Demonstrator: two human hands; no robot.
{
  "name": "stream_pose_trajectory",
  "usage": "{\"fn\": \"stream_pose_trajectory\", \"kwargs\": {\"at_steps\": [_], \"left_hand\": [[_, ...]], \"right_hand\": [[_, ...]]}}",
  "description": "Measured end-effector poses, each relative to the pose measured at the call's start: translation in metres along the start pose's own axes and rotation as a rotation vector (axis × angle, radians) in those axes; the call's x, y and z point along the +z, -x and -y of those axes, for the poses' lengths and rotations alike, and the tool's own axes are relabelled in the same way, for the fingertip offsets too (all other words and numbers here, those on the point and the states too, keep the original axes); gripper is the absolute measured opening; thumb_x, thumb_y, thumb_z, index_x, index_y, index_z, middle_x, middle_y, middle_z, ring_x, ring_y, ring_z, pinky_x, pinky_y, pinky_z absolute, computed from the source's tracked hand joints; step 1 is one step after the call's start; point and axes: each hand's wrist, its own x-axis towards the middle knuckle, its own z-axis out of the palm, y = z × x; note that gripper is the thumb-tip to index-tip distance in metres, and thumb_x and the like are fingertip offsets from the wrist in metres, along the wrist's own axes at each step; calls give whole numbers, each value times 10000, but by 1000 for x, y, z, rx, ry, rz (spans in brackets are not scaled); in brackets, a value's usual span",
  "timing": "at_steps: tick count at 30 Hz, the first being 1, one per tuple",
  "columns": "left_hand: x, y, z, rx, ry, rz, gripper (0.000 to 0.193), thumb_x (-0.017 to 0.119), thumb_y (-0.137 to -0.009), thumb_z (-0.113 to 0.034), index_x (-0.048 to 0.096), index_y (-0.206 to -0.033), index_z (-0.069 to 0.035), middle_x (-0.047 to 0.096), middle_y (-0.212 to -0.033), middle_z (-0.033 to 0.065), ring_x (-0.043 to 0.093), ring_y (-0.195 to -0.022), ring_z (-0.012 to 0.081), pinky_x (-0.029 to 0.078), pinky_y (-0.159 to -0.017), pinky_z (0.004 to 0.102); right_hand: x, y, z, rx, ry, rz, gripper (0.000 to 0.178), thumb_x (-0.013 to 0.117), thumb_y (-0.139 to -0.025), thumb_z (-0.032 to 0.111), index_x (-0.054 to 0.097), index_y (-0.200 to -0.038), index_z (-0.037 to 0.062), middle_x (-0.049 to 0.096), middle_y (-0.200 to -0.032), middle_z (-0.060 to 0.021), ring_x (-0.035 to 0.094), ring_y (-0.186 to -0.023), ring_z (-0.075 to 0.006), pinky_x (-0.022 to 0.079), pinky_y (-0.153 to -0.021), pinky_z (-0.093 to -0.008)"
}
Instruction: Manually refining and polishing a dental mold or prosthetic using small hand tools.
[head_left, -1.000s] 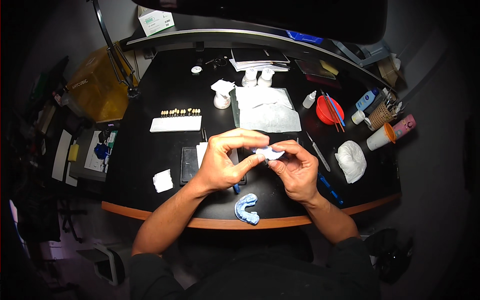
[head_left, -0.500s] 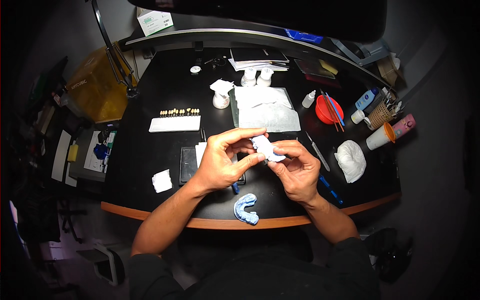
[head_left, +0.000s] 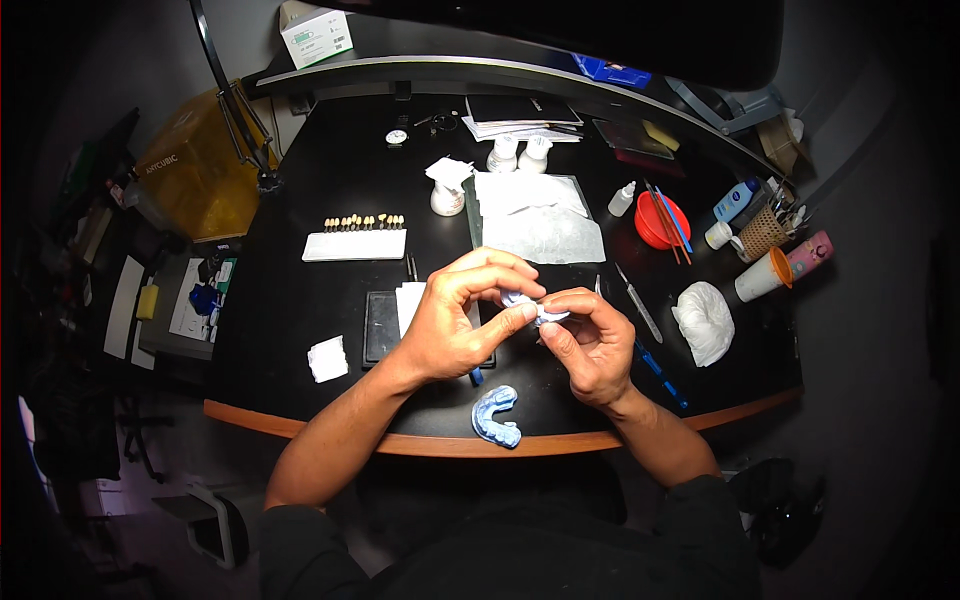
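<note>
Together, both hands meet above the middle of the dark bench, holding one small pale blue-white piece between them. The left hand comes in from the near left, its fingers curled over the top of the piece and the thumb pressing from below. The right hand meets it from the near right, fingertips pinched on the piece's right end. Most of the piece is hidden by the fingers, so its shape cannot be told.

Just near of the hands, at the bench's wooden front edge, lies a blue curved mould. Under the left hand sits a black flat tray, and a small white square lies to its left. Farther left and far, a white strip carrying a row of small teeth lies flat. Far of the hands is a white sheet, and to the right a red bowl and a crumpled white cloth.
</note>
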Motion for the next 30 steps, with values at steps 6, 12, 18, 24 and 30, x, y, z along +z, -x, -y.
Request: {"fn": "stream_pose_trajectory", "kwargs": {"at_steps": [6, 12, 18, 24, 30], "left_hand": [[-2, -2, -4, 56, -92, 20, 212, 794, -869, -37, 769, -1075, 2, 750, -1041, 155, 712, -995, 220, 545, -898, 328], [-4, -1, -6, 69, -166, 13, 346, 883, -775, -78, 766, -1090, 4, 755, -1028, 153, 729, -969, 215, 552, -886, 325], [-3, -1, -5, 30, -215, 5, 298, 878, -773, -63, 768, -1042, 3, 766, -1013, 137, 737, -944, 202, 558, -858, 311], [-2, 0, -5, -43, -167, 12, 307, 885, -779, -47, 759, -1050, 21, 761, -1020, 125, 719, -963, 171, 543, -887, 303], [-3, 0, 4, -70, -108, 30, 298, 860, -807, -21, 755, -1081, 27, 753, -1048, 137, 712, -992, 181, 538, -910, 313]], "right_hand": [[-2, -2, -3, 210, -284, -7, 194, 650, -997, 23, 622, -1183, -29, 682, -1081, -119, 691, -910, -139, 592, -752, -259], [-8, -5, -6, 351, -484, 61, 202, 630, -1035, 100, 610, -1177, -43, 706, -1034, -143, 690, -842, -142, 584, -707, -267], [-6, -4, -8, 316, -407, 37, 220, 640, -1030, 103, 608, -1196, -38, 688, -1052, -131, 678, -897, -132, 595, -724, -261], [-4, -5, -6, 268, -392, 23, 255, 646, -1014, 56, 577, -1244, -31, 666, -1112, -130, 662, -949, -121, 603, -723, -253], [-3, -6, -9, 275, -395, 15, 240, 658, -1014, 54, 585, -1226, -32, 679, -1081, -124, 668, -927, -116, 604, -730, -249]]}}
